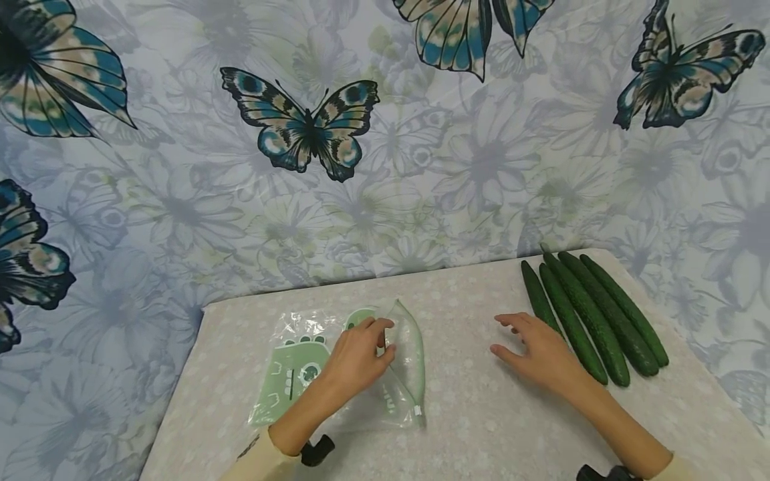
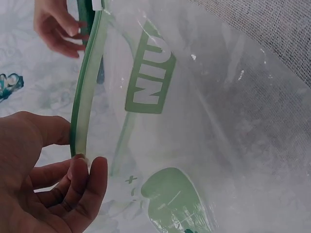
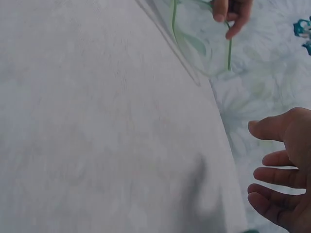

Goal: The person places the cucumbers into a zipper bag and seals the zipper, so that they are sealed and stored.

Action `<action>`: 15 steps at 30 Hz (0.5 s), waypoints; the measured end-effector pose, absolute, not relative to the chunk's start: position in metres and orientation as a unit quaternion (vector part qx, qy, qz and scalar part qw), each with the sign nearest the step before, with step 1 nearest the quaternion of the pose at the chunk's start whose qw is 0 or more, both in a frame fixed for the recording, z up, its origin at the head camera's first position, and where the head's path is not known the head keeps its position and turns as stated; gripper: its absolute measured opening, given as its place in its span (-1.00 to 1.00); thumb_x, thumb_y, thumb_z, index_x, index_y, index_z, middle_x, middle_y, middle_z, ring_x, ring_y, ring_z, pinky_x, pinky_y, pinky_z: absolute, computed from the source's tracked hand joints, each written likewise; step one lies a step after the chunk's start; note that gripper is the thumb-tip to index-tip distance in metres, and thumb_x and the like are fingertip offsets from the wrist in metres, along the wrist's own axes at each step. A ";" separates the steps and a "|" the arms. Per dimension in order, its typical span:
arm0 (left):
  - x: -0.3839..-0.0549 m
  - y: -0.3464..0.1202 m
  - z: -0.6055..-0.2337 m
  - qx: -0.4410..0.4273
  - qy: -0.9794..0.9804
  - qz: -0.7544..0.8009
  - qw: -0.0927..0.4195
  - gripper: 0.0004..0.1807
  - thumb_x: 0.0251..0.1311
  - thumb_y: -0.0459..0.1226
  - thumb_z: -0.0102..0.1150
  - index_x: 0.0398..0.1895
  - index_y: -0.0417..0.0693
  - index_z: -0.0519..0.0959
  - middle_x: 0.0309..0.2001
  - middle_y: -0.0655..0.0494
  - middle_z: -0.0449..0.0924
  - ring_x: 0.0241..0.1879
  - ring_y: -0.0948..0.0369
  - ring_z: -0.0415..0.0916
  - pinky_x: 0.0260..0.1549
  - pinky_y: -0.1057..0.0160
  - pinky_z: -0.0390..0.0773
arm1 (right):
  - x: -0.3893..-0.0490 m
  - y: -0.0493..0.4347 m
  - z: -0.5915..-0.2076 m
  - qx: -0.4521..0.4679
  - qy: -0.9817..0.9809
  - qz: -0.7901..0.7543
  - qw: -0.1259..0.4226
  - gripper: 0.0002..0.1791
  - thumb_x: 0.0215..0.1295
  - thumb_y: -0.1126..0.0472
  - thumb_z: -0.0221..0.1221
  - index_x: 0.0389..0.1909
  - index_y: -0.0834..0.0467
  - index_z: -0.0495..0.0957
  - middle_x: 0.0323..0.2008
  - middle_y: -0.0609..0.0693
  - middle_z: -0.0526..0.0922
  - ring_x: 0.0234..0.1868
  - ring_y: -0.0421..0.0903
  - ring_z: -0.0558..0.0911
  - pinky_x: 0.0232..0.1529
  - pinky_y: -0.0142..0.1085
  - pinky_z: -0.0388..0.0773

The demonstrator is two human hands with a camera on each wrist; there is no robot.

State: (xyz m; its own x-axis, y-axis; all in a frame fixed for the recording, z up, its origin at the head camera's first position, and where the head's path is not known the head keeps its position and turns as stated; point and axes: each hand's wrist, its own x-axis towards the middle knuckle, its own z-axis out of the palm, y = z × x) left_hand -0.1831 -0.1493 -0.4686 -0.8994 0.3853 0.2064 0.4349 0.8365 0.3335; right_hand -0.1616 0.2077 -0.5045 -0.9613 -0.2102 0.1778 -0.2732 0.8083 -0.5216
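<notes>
Zip bag [image 2: 189, 116] seems light, slippery; we'd grip its firmer rim [image 2: 86, 97], as our left fingers [image 2: 95, 182] do; right fingers [image 3: 279, 175] relaxed, empty.

- My left forearm [image 1: 309, 407] reaches forward and slants in toward the right.
- My left hand [image 1: 356, 354] is in a pinch, back upward, thumb [image 2: 51, 128] facing curled fingers [image 2: 90, 187].
- My right forearm [image 1: 619, 427] comes forward too, slanting in toward the left.
- My right hand [image 1: 537, 351] hovers with fingers [image 3: 279, 177] loosely bent, thumb [image 3: 269, 127] spread away from them.
- My two hands are well apart.
</notes>
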 end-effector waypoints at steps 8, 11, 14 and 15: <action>-0.184 -0.153 -0.469 -0.207 -0.955 -0.201 0.068 -0.62 0.32 -0.18 0.46 0.17 -0.04 0.71 -0.36 0.27 0.56 -0.52 0.41 0.33 -0.49 0.41 0.40 | -0.140 0.260 -0.503 0.077 -0.971 0.211 0.086 -0.37 0.30 -0.13 0.48 0.23 0.17 0.66 0.00 0.13 0.75 0.03 0.21 0.64 -0.01 0.19 0.61; -0.185 -0.153 -0.469 -0.204 -0.954 -0.211 0.065 -0.62 0.32 -0.18 0.45 0.17 -0.02 0.71 -0.36 0.29 0.56 -0.51 0.41 0.35 -0.46 0.40 0.41 | -0.134 0.274 -0.505 0.064 -0.979 0.167 0.096 -0.35 0.22 -0.18 0.52 0.15 0.18 0.68 -0.05 0.18 0.73 -0.02 0.28 0.60 -0.07 0.20 0.54; -0.185 -0.155 -0.469 -0.196 -0.952 -0.228 0.052 -0.62 0.32 -0.19 0.43 0.18 0.00 0.71 -0.35 0.31 0.57 -0.48 0.44 0.40 -0.41 0.38 0.46 | -0.130 0.282 -0.507 0.058 -0.984 0.142 0.087 -0.30 0.17 -0.23 0.53 0.11 0.21 0.66 -0.04 0.26 0.72 -0.03 0.35 0.59 -0.09 0.24 0.53; -0.185 -0.155 -0.469 -0.193 -0.952 -0.233 0.047 -0.62 0.32 -0.19 0.42 0.18 0.01 0.71 -0.35 0.32 0.57 -0.47 0.45 0.42 -0.39 0.37 0.48 | -0.129 0.283 -0.509 0.058 -0.986 0.136 0.083 -0.29 0.16 -0.25 0.53 0.10 0.21 0.65 -0.01 0.29 0.72 -0.02 0.36 0.60 -0.08 0.25 0.54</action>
